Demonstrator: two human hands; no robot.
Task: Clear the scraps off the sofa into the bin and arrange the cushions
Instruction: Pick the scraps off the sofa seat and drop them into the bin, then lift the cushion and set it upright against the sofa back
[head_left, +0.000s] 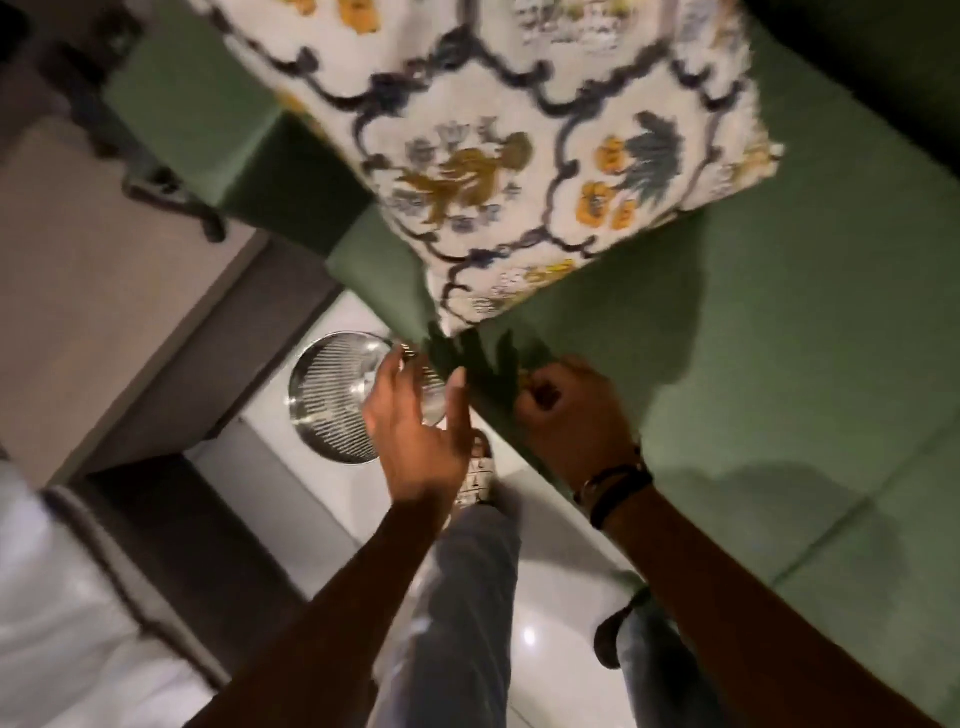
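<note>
We lean over the green sofa, its seat bare of scraps where we can see it. A patterned cushion lies tilted over the seat's front corner, by the armrest. On the floor just off that corner stands the round metal bin, its mouth open. Our left hand hovers above the bin's rim, fingers spread and loose, holding nothing we can make out. Our right hand sits on the seat's front edge, curled into a fist; whether it encloses scraps we cannot tell. If that fist opens short of the bin, bits could fall onto the floor.
</note>
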